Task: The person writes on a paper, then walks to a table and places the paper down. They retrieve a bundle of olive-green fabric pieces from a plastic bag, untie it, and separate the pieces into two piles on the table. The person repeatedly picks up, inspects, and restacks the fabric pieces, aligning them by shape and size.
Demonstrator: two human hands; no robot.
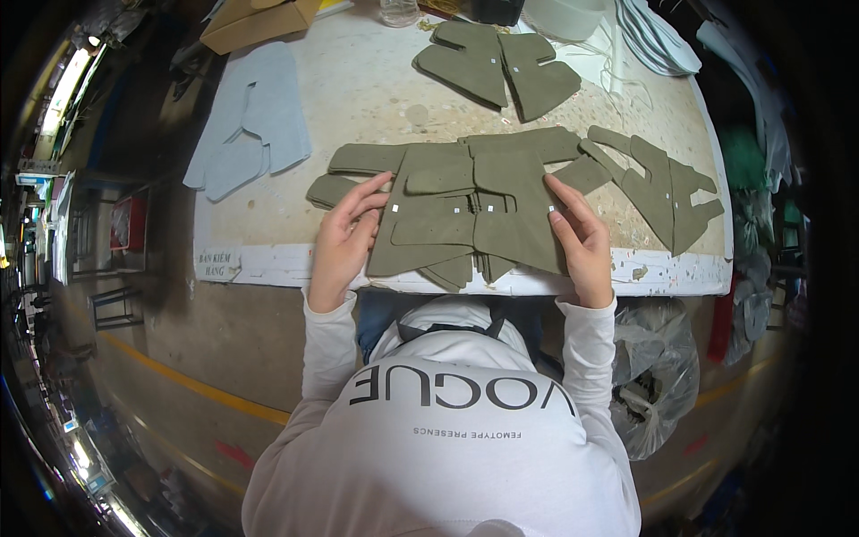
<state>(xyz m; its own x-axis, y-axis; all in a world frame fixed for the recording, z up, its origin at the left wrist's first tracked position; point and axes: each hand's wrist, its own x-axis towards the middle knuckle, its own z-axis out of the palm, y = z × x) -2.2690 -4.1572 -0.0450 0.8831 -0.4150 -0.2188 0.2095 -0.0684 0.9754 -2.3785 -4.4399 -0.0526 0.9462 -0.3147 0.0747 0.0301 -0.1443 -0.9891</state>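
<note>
In front of me on the white table lie flat olive-green cut pieces point(434, 231), laid side by side in layered stacks with small white labels on them. My left hand point(344, 240) rests at the left edge of these pieces, fingers stretched out and thumb apart. At the right edge, my right hand point(583, 240) touches the pieces with its fingers extended and the thumb on the top layer. Neither hand is wrapped around anything. More olive strips point(367, 158) stick out from behind the stacks, partly covered.
Further olive pieces point(541, 76) lie at the far side, and others point(676, 192) at the right. Light-blue pieces point(284, 116) are at the left of the table point(358, 94). A cardboard box point(255, 27) stands far left; a clear plastic bag point(658, 367) hangs below the near edge.
</note>
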